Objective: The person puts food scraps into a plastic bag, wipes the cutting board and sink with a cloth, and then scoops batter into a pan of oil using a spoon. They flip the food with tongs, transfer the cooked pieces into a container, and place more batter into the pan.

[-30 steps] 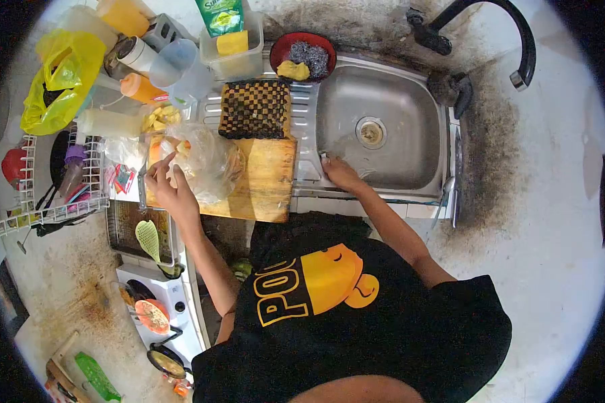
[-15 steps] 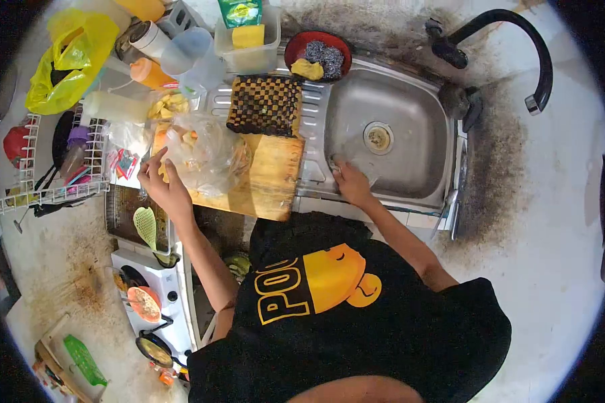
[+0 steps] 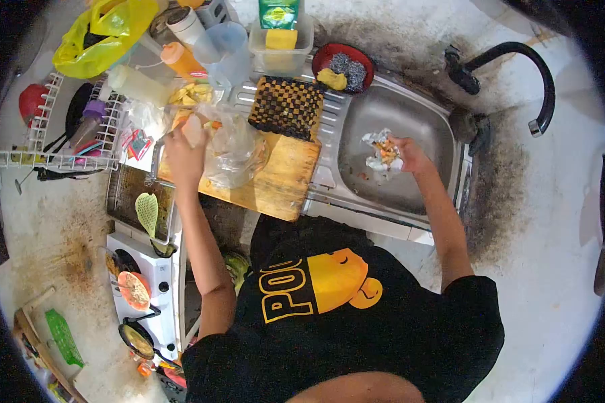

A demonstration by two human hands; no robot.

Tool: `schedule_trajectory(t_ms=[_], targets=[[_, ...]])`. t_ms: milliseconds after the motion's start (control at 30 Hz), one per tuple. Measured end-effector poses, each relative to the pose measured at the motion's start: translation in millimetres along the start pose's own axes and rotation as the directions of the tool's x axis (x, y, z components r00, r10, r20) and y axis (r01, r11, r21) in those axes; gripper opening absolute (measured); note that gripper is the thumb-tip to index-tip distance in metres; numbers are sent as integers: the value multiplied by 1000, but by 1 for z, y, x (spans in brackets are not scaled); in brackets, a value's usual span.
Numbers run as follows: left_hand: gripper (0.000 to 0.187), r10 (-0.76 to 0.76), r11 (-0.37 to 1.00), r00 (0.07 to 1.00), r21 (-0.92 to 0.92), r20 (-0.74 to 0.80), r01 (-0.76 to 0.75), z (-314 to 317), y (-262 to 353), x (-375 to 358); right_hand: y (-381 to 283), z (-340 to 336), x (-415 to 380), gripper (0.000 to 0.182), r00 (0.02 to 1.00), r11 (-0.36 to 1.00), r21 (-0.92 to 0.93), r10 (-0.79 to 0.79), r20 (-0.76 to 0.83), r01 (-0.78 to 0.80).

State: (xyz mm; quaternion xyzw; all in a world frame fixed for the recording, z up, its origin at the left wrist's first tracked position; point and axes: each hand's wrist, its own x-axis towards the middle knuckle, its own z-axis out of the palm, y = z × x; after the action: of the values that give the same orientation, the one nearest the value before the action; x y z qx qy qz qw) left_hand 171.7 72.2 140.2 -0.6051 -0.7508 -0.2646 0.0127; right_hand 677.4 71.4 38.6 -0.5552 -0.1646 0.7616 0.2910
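Observation:
My left hand (image 3: 183,158) is closed at the near left edge of a clear plastic bag (image 3: 230,151), its fingertips partly hidden by the plastic. Pale and orange scraps show inside the bag, which lies on a wooden cutting board (image 3: 290,164). Over the steel sink basin (image 3: 420,124), my right hand (image 3: 413,158) grips a wet clump of food scraps (image 3: 384,153) with whitish, shiny pieces and orange bits. The drain is hidden behind this clump. A few small crumbs lie on the basin floor below it.
A woven black-and-yellow mat (image 3: 286,107) lies behind the board. A red bowl (image 3: 343,67) holds steel wool and a yellow sponge. The black faucet (image 3: 511,57) arches at the right. Bottles, a dish rack (image 3: 54,160) and a stove (image 3: 141,269) stand at the left.
My left hand has closed on the bag's edge from an open pose above it. My right hand has moved from the basin's near left corner to its middle, where scraps now show in it.

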Motion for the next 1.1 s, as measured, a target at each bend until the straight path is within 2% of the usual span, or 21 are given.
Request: schedule_trajectory(t_ms=[67,100,167,233,300,367,500,533,567,600,667,733,800,833,867,900,933,967,1000,1033,1100], targets=[[45,73,997,995,-22,67,-72,12,-2,2,-16,16,6,38,973,978,209,-50,225,2],[45,57,998,997,-8,45,-57,10,1,3,-27,31,4,38,967,981,192,-48,249,0],[41,-55,996,975,-57,215,69,0,4,4,-49,71,-5,38,905,962,254,-197,378,103],[38,-48,998,992,-39,120,53,5,-9,2,-70,109,-6,41,840,963,245,-222,495,110],[34,-129,990,988,-38,82,132,-4,-11,3,-92,168,-27,42,751,920,366,-340,565,141],[31,-192,979,979,-62,60,196,-14,-14,2,-108,216,-23,40,748,873,462,-410,522,156],[20,-193,980,969,-71,-156,184,-29,-16,-5,-130,317,-11,41,557,860,511,-426,713,4],[19,-257,965,959,-94,-122,247,-39,-10,-6,-127,353,-22,40,681,832,510,-504,531,219],[18,-319,944,944,-115,-85,309,-45,-8,-5,-124,368,8,39,523,843,538,-468,712,23],[19,-346,934,934,-126,-86,334,-40,-15,-5,-113,401,-6,39,716,824,544,-476,511,160],[19,-397,902,917,-196,-27,384,-27,-32,-2,-86,431,35,38,665,834,552,-424,614,22],[20,-436,863,899,-264,39,430,-21,-41,1,-51,440,50,36,714,886,459,-281,641,-64],[21,-474,651,862,-588,181,481,-17,-44,2,-15,429,64,39,842,963,267,-154,518,12],[21,-470,651,864,-589,183,479,-9,-50,3,2,419,75,38,856,990,83,-140,497,114],[21,-466,525,862,-721,201,452,3,-56,4,13,410,80,37,872,973,-109,-131,471,205],[21,-459,378,859,-825,226,419,12,-58,3,16,405,74,37,878,973,-106,-133,460,203],[21,-450,374,859,-822,243,429,13,-49,3,19,401,64,38,841,834,-359,-208,500,420],[21,-501,288,834,-865,231,412,14,-39,5,20,397,55,39,793,587,-563,-257,553,582],[20,-546,202,807,-900,224,386,11,-25,9,15,396,75,33,793,404,-711,-65,606,576],[20,-523,198,815,-895,249,400,0,-11,12,11,395,71,33,808,418,-716,-82,584,560],[25,-481,266,861,-907,168,326,-17,16,12,3,396,48,31,791,-137,-788,-46,610,600]])
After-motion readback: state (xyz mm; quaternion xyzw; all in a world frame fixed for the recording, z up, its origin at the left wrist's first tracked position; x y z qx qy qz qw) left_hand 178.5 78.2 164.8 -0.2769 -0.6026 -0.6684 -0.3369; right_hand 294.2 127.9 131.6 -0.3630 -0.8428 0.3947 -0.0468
